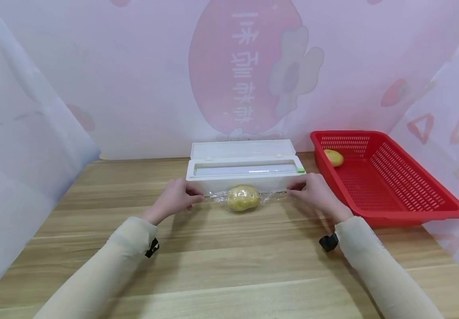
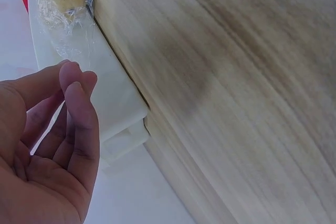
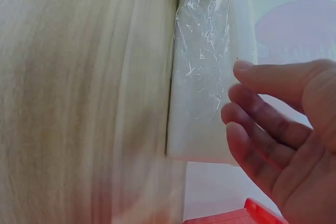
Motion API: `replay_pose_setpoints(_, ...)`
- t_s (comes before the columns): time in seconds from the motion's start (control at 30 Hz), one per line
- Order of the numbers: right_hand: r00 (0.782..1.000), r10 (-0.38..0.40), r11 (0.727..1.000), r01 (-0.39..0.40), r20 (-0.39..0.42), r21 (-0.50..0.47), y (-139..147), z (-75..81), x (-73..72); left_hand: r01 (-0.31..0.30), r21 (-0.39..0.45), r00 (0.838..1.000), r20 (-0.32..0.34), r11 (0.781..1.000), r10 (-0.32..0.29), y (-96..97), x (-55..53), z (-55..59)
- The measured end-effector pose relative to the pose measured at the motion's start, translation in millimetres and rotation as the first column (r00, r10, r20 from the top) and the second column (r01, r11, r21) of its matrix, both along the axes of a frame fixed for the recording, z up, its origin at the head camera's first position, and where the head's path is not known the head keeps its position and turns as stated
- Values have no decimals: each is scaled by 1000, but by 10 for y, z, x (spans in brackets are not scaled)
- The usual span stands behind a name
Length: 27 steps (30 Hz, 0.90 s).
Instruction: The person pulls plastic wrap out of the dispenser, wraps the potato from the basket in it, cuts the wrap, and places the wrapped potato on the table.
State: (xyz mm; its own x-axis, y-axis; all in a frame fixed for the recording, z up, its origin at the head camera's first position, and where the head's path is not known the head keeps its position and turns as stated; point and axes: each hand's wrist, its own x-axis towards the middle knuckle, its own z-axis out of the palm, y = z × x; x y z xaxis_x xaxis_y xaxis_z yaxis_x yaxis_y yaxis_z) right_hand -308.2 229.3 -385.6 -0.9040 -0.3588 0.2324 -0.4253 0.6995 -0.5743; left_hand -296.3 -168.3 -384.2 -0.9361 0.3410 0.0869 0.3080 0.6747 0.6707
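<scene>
A potato [image 1: 243, 198] wrapped in clear plastic film [image 3: 202, 51] is in front of a long white cling film box [image 1: 249, 183]. The film's two ends stretch out to either side of the potato. To its left, my left hand [image 1: 180, 197] pinches one end between thumb and fingertips, with the other fingers curled, as the left wrist view shows. My right hand [image 1: 313, 191] is at the opposite end by the box's right corner. In the right wrist view its thumb and fingers are bent loosely and apart, fingertips right beside the film's edge.
The box's lid [image 1: 242, 149] stands raised, showing a film roll [image 1: 245, 170] inside and a green slider [image 1: 300, 170] at the right end. A red plastic basket [image 1: 409, 186] on the right holds another potato [image 1: 334, 157]. Printed sheeting [image 1: 141, 79] encloses the wooden table [image 1: 229, 266].
</scene>
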Motion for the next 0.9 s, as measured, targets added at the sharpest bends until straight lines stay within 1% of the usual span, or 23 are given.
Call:
replay_pose_setpoints(0.07, 1000, -16, 1000, 17, 6, -24, 6, -9, -12, -5, 5, 1000, 0, 1000, 5, 6, 6, 15)
replay_pose_setpoints(0.13, 1000, -25, 999, 26, 16, -26, 11, -24, -29, -5, 4, 1000, -2, 1000, 5, 10, 8, 27)
replay_pose_setpoints(0.27, 999, -13, 1000, 12, 46, 21, 13, -60, -63, -13, 0, 1000, 1, 1000, 13, 19, -3, 32)
replay_pose_setpoints(0.37, 998, 13, 998, -17, 57, 68, 14, -84, -82, -15, 17, 1000, 10, 1000, 15, 22, -20, 29)
replay_pose_setpoints(0.5, 997, 23, 995, -29, 68, 95, 7, -121, -117, -10, 31, 1000, 2, 999, 10, 20, -37, 21)
replay_pose_setpoints(0.67, 997, 24, 994, -31, 74, 103, -1, -147, -166, 4, -15, 1000, -28, 1000, -4, 14, -64, -14)
replay_pose_setpoints(0.77, 991, -4, 997, -6, 136, 78, 13, -153, -198, 13, -54, 999, -45, 998, -15, 17, -85, -36)
replay_pose_setpoints(0.87, 973, -46, 998, 36, 228, 49, 25, -160, -220, -2, -87, 998, -69, 996, -4, 18, -106, -65)
replay_pose_setpoints(0.9, 968, -53, 998, 43, 245, 46, 27, -167, -229, -7, -99, 997, -83, 995, -1, 16, -113, -80)
